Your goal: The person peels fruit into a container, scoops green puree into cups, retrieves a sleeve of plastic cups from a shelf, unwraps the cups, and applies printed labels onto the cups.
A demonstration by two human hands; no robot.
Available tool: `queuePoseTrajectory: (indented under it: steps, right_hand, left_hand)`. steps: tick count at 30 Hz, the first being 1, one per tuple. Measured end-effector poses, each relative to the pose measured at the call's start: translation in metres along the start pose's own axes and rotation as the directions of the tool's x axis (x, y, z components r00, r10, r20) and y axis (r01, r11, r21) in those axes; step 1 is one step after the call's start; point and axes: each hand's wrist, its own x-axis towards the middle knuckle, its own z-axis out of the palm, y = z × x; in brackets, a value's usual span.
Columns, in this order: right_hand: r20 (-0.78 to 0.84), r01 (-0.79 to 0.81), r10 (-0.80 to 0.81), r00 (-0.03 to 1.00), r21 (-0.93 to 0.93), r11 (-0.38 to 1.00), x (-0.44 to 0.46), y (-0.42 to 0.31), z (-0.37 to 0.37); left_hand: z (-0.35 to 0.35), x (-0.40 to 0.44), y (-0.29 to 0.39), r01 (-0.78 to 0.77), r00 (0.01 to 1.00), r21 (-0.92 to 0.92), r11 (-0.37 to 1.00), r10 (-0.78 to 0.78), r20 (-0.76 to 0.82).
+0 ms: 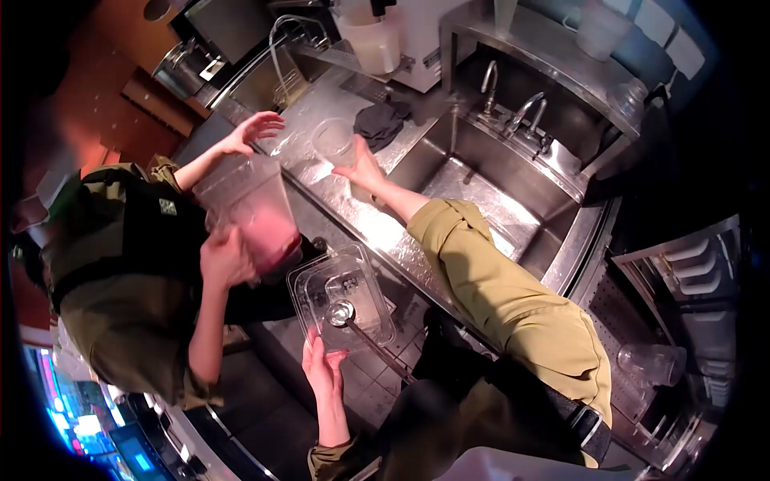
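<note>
My left hand (324,375) grips the lower edge of a clear plastic container (365,280), held tilted over the floor. Inside it lies the bowl of a metal ladle (341,313), its long handle sticking out toward my body. My right hand (362,170), arm stretched out over the steel counter (385,228), is closed round a clear round cup (334,141). A dark cloth (380,124) lies just beyond that cup. To the left, a co-worker's hand (227,258) holds a clear pitcher (261,208) with pink contents; the co-worker's other hand (247,135) is raised above it.
The sink (489,200) with faucets (525,112) is right of the cup, under a steel shelf (545,68). A white bucket (373,44) stands at the back. The co-worker (120,280) stands close on the left. A clear jar (651,365) lies at the right.
</note>
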Motion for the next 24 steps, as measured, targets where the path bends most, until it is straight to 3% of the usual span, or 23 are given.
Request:
queuePoseTrajectory:
  steps: [2,4,6,7,8,9,10,13,15,16,18,19,20,21,22,23,24]
  right_hand:
    - [0.069,-0.054,0.074,0.995,-0.25,0.967,-0.004,0.003,-0.008]
    - [0.008,-0.175,0.178,0.984,-0.145,0.974,-0.019,-0.005,-0.038]
    - [-0.118,-0.194,0.184,0.976,-0.083,0.977,-0.049,-0.015,-0.096]
    - [-0.221,-0.228,0.272,0.936,0.207,0.952,-0.076,-0.04,-0.135]
    - [-0.309,-0.331,0.387,0.869,0.219,0.918,-0.102,-0.063,-0.176]
    - [-0.364,-0.31,0.403,0.84,0.288,0.906,-0.132,-0.067,-0.212]
    - [-0.506,-0.312,0.325,0.799,0.112,0.943,-0.161,-0.083,-0.245]
    - [-0.689,-0.214,0.302,0.659,0.214,0.953,-0.254,-0.091,-0.315]
    - [-0.74,-0.266,0.328,0.587,0.206,0.942,-0.312,-0.129,-0.338]
    - [-0.755,-0.364,0.361,0.548,0.173,0.915,-0.345,-0.137,-0.345]
    - [-0.813,-0.349,0.359,0.458,0.207,0.914,-0.408,-0.161,-0.346]
    - [-0.845,-0.339,0.362,0.393,0.233,0.911,-0.445,-0.168,-0.345]
    - [-0.888,-0.329,0.297,0.35,0.18,0.927,-0.483,-0.179,-0.345]
    - [-0.892,-0.374,0.339,0.3,0.217,0.902,-0.516,-0.197,-0.344]
    - [-0.897,-0.315,0.377,0.231,0.298,0.901,-0.552,-0.208,-0.339]
    - [-0.898,-0.327,0.417,0.139,0.356,0.875,-0.588,-0.222,-0.332]
    - [-0.909,-0.315,0.398,0.121,0.345,0.884,-0.63,-0.233,-0.325]
  left_hand:
    - [0.012,0.01,0.002,0.015,1.0,0.027,1.0,-0.015,0.008]
    - [0.022,0.028,0.0,0.027,0.987,0.111,0.993,-0.044,0.154]
    - [0.053,0.037,-0.003,0.063,0.971,0.167,0.984,-0.099,0.218]
    - [0.074,0.038,-0.005,0.093,0.952,0.167,0.982,-0.137,0.275]
    - [0.096,0.043,-0.007,0.074,0.912,0.212,0.974,-0.152,0.38]
    - [0.122,0.047,-0.009,0.048,0.863,0.254,0.966,-0.168,0.477]
    - [0.144,0.062,-0.022,0.061,0.819,0.2,0.978,-0.164,0.55]
    - [0.249,0.046,-0.02,0.083,0.714,0.124,0.989,-0.146,0.685]
    - [0.295,0.034,-0.016,0.075,0.532,0.205,0.976,-0.213,0.819]
    - [0.309,0.019,-0.021,-0.006,0.515,0.18,0.984,-0.151,0.844]
    - [0.337,-0.02,-0.032,-0.171,0.408,0.106,0.98,-0.027,0.912]
    - [0.334,-0.039,-0.035,-0.362,0.278,0.055,0.93,0.052,0.959]
    - [0.326,-0.061,-0.04,-0.583,0.082,-0.067,0.81,0.141,0.987]
    - [0.316,-0.082,-0.041,-0.678,-0.097,-0.202,0.707,0.187,0.978]
    - [0.302,-0.113,-0.031,-0.713,-0.32,-0.372,0.595,0.195,0.927]
    - [0.299,-0.083,-0.056,-0.597,-0.251,-0.243,0.765,0.109,0.962]
    - [0.284,-0.103,-0.058,-0.582,-0.276,-0.217,0.784,0.061,0.959]
